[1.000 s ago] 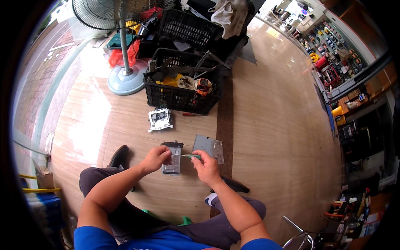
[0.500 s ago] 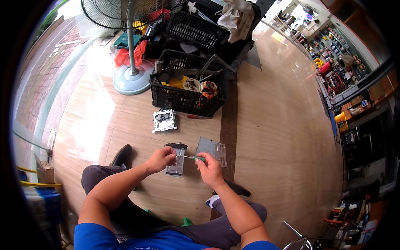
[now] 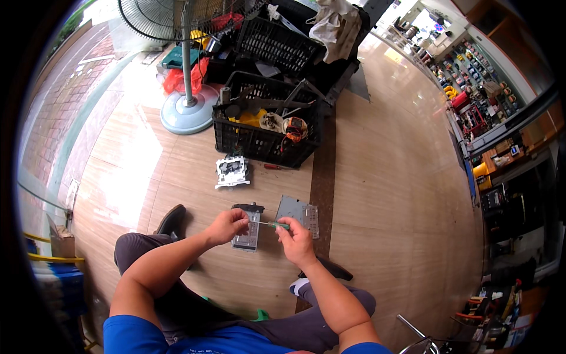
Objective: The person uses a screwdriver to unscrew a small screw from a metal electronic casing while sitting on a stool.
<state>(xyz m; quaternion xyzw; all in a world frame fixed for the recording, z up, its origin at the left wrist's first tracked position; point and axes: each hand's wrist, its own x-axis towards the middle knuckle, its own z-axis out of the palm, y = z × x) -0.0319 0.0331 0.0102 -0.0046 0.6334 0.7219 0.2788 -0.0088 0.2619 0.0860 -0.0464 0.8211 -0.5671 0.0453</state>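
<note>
In my right hand (image 3: 296,242) is a screwdriver (image 3: 280,225) with a green handle, its thin shaft pointing left. My left hand (image 3: 229,226) is closed in a pinch at the tip of that shaft; whatever lies between its fingertips is too small to make out. Both hands are above a metal electronics housing (image 3: 246,241) with a black end piece, which lies on the floor and is partly hidden by my left hand. Beside it, behind my right hand, rests a flat grey metal cover (image 3: 290,207) with a perforated edge.
Farther off lie a white mechanism frame (image 3: 232,171) and a red-handled tool (image 3: 272,166). Beyond them stands a black plastic crate (image 3: 259,141) full of tools and parts, beside a standing fan's round base (image 3: 177,121). My shoes flank the work spot on the tiled floor (image 3: 389,177).
Both hands keep nearly the same pose, with the screwdriver still between them. The view has shifted very slightly.
</note>
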